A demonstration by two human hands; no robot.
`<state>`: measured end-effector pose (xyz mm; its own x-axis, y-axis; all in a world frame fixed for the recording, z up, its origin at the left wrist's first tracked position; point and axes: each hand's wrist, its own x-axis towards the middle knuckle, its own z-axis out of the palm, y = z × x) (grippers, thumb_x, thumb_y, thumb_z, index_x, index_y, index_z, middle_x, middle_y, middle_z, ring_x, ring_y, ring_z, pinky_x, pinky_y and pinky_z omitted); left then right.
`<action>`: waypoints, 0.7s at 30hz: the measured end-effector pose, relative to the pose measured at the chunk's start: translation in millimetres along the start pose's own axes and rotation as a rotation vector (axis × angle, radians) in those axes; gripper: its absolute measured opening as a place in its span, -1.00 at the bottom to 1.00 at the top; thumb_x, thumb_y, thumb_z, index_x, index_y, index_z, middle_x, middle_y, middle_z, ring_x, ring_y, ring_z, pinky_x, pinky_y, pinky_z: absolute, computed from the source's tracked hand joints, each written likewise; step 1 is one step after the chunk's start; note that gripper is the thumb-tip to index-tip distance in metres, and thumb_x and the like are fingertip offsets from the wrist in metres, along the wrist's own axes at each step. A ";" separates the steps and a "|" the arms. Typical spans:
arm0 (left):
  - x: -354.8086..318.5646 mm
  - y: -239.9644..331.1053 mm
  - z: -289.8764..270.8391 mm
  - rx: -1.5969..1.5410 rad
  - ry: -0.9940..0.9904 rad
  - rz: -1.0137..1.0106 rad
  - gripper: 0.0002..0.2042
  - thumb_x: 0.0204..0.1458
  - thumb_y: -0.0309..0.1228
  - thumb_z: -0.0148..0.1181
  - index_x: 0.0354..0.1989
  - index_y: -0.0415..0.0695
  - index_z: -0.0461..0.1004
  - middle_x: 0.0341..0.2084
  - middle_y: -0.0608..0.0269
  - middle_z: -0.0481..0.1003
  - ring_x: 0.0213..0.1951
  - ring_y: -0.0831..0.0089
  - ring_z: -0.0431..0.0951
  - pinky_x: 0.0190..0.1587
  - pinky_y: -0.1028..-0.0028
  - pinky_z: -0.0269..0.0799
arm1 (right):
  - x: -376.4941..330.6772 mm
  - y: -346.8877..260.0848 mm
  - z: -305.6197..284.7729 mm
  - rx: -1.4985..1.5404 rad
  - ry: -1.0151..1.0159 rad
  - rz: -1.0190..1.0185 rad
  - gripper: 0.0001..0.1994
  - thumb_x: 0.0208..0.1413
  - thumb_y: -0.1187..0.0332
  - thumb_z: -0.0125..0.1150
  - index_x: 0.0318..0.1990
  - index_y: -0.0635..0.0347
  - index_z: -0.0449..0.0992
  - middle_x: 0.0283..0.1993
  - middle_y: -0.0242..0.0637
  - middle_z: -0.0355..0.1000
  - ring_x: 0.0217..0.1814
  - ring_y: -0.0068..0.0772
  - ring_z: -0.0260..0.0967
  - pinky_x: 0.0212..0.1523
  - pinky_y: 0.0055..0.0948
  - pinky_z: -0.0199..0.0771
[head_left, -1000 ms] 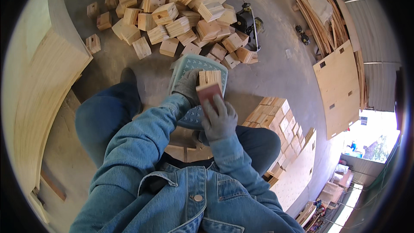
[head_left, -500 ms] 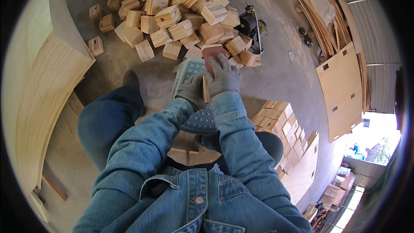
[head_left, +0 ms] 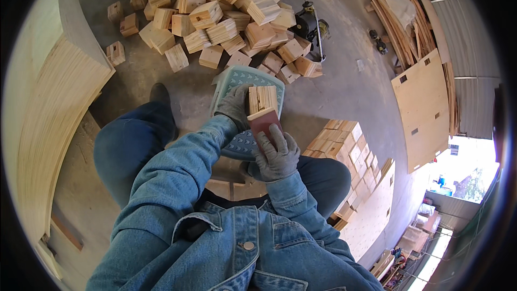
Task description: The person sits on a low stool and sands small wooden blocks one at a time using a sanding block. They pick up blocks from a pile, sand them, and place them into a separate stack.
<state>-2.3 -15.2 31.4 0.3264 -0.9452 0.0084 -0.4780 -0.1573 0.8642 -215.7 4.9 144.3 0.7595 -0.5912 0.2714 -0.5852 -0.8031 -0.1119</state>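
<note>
1. Concrete workshop floor (head_left: 350, 91) filled the view, with a heap of small plywood blocks (head_left: 226, 16) ahead of the seated person and stacked plywood sheets (head_left: 48, 113) curving along the left.
2. Changed: half a second earlier both hands were stretched out toward the heap; now they sat pulled back over the knees, much as they had a second ago. Judged as a back-and-forth sanding stroke, at the near end of its travel.
3. Left hand (head_left: 234, 106), grey glove, was closed around the side of one wood block (head_left: 263, 98), holding it on top of the pale green plastic stool (head_left: 245, 143).
4. Right hand (head_left: 277, 153), grey glove, was clamped on a dark red sanding pad (head_left: 264, 123), pressed to the near edge of that block.
5. Block stayed on the stool, between the two hands, well short of the heap.
6. Edges: stool rim close on both sides of the block, so little slack sideways; near edge of the block sat right under the pad.
7. Room: bare floor between stool and heap gave free travel forward. Right side was tighter, with a neat stack of finished blocks (head_left: 344, 140) just beside the right knee. Black power tool (head_left: 309, 24) lay at the heap's right edge, well apart from the hands.
</note>
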 end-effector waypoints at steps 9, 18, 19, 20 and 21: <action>0.1 -11.7 12.4 -0.068 0.010 0.022 0.11 -0.35 -0.03 0.65 0.46 0.03 0.14 0.35 0.01 0.27 0.41 -0.03 0.26 0.50 0.12 0.23 | 128.4 23.6 36.1 -0.021 -0.088 0.180 -0.46 0.08 0.11 0.43 0.27 -0.25 0.59 0.45 -0.29 0.36 0.33 0.09 0.39 0.29 0.11 0.43; 1.9 -12.4 6.0 0.050 0.102 0.153 -0.09 -0.24 -0.02 0.62 0.31 -0.08 0.29 0.14 -0.03 0.43 0.23 -0.02 0.44 0.36 0.10 0.35 | 93.9 24.1 32.4 0.024 -0.113 0.193 -0.45 0.11 0.04 0.39 0.31 -0.36 0.56 0.48 -0.40 0.32 0.35 0.12 0.34 0.30 0.21 0.37; 1.6 -14.9 7.9 0.029 0.092 0.119 -0.05 -0.26 -0.03 0.62 0.34 -0.06 0.26 0.19 -0.03 0.40 0.27 -0.02 0.40 0.40 0.11 0.32 | 72.5 21.1 30.7 0.021 -0.063 0.153 -0.44 0.07 0.06 0.40 0.30 -0.34 0.57 0.47 -0.39 0.33 0.32 0.12 0.35 0.28 0.21 0.38; 2.1 -18.3 9.5 0.007 0.085 0.087 -0.01 -0.29 -0.04 0.62 0.37 -0.04 0.23 0.24 -0.03 0.36 0.32 -0.02 0.36 0.45 0.13 0.29 | 53.2 17.1 27.3 0.018 -0.012 0.112 -0.44 0.04 0.07 0.42 0.28 -0.33 0.58 0.46 -0.38 0.33 0.29 0.12 0.36 0.26 0.21 0.39; 3.2 -18.5 12.8 -0.021 0.072 0.060 0.02 -0.31 -0.05 0.63 0.40 -0.02 0.20 0.29 -0.03 0.33 0.37 -0.02 0.32 0.49 0.14 0.25 | 35.3 13.1 19.1 0.025 -0.027 0.109 -0.43 0.02 0.09 0.43 0.27 -0.33 0.59 0.46 -0.37 0.34 0.28 0.13 0.36 0.25 0.21 0.40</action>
<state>-2.8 -18.9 9.0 0.3556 -0.9297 0.0955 -0.4816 -0.0947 0.8713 -191.1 -27.8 134.2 0.6992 -0.6769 0.2301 -0.6579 -0.7351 -0.1636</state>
